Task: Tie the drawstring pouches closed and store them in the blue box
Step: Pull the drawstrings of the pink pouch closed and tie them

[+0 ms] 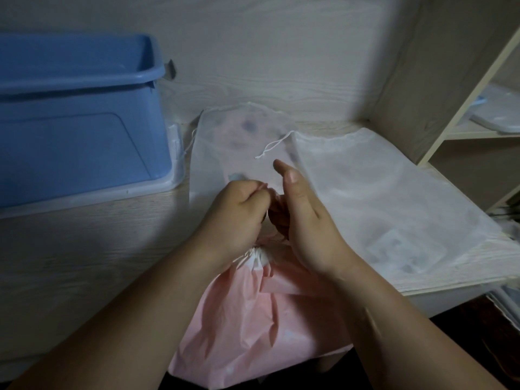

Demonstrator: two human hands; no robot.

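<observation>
The pink pouch [253, 327] lies right under the person's wrists, hanging partly over the near edge of the table [84, 249], with its neck bunched tight just below the knuckles. A thin white cord [264, 187] comes up from that neck into the left hand [239, 209], whose fingers are curled in and pinching the cord at their tips. The right hand [306, 218] stands on edge just beside it, forefinger and thumb held straight and pointing away. Its lower fingers curl into the shadow between the two hands, and from here I can't tell if they hold the cord.

Just past the fingertips a white pouch [219, 142] lies flat and open-necked, with something pink showing through it. To the outside of the right hand a second white pouch [394, 198] lies flat too, partly over the first. Its loose string [274, 146] trails just ahead of the right forefinger. The blue box [78, 130] sits well off to the far left of the left hand, against the wall. A shelf [475, 130] stands beyond the right hand, with pale flat things on it.
</observation>
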